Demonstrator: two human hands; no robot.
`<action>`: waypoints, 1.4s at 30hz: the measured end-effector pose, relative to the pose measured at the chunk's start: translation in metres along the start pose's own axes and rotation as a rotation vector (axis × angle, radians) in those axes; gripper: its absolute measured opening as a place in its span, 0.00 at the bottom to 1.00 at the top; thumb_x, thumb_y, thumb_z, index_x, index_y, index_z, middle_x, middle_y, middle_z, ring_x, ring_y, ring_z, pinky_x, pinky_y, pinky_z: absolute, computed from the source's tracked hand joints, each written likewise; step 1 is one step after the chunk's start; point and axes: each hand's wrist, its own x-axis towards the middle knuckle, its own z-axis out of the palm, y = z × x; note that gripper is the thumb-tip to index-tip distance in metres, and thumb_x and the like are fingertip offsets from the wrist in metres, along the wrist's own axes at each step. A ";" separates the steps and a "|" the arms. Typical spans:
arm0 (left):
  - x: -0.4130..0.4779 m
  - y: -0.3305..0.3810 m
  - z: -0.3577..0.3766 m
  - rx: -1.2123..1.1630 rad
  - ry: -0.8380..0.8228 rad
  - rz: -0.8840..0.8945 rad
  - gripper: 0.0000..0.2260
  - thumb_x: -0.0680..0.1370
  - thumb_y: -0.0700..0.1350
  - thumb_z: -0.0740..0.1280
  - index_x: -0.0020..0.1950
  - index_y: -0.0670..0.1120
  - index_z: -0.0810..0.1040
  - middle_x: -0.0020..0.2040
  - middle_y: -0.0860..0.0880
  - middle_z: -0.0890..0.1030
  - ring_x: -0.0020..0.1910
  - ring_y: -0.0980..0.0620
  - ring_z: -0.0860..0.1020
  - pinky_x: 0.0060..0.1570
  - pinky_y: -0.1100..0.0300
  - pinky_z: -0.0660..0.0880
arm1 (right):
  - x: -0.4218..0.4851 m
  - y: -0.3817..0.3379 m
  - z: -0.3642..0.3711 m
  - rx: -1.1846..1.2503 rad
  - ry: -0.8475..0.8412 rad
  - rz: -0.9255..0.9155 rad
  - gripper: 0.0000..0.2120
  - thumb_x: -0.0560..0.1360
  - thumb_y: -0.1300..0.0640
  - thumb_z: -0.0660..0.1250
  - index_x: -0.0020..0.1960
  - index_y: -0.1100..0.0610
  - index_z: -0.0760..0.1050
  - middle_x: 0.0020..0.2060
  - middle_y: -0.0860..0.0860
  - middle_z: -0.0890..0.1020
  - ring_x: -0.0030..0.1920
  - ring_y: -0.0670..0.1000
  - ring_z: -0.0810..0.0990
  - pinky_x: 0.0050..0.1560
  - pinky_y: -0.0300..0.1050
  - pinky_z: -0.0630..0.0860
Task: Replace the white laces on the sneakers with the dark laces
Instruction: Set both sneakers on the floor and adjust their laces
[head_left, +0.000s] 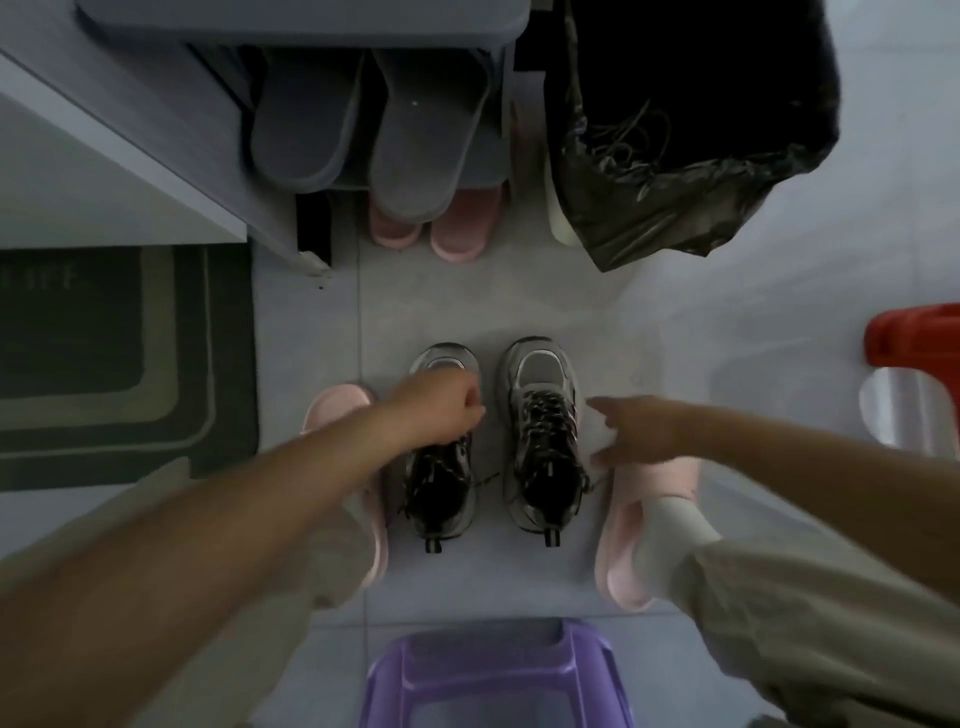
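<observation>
Sneakers (540, 374), 2 of them, sat side by side on the floor tile, toes pointing away, with dark laces (545, 421) threaded in both. Left hand (447, 410) was over the left shoe's tongue, fingers curled in; could not tell if it pinched a lace. Right hand (639, 431) was just beside the right shoe's outer side, released, index and thumb spread. Black-lined bin (727, 197) held a tangle of pale cords (628, 135). Doormat (104, 364) lettering was too blurred to read.
</observation>
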 end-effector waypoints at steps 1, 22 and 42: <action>0.000 0.004 -0.014 0.033 0.004 0.036 0.09 0.77 0.48 0.63 0.52 0.47 0.79 0.52 0.49 0.81 0.51 0.49 0.78 0.51 0.56 0.74 | -0.011 0.006 -0.017 -0.055 0.002 0.000 0.37 0.75 0.43 0.64 0.76 0.55 0.51 0.70 0.53 0.69 0.68 0.52 0.69 0.63 0.38 0.61; 0.028 0.012 0.079 -0.464 -0.093 -0.027 0.07 0.73 0.48 0.71 0.41 0.56 0.73 0.36 0.55 0.79 0.35 0.63 0.77 0.38 0.72 0.70 | 0.043 0.017 0.080 0.726 0.525 -0.167 0.04 0.70 0.58 0.73 0.40 0.53 0.78 0.34 0.42 0.78 0.38 0.42 0.77 0.38 0.30 0.72; 0.045 0.005 0.073 -0.324 -0.022 0.147 0.03 0.73 0.44 0.70 0.44 0.50 0.78 0.45 0.54 0.77 0.41 0.59 0.78 0.46 0.64 0.74 | 0.055 0.023 0.065 0.731 0.486 -0.207 0.09 0.71 0.63 0.71 0.41 0.50 0.74 0.37 0.43 0.77 0.37 0.33 0.76 0.39 0.26 0.70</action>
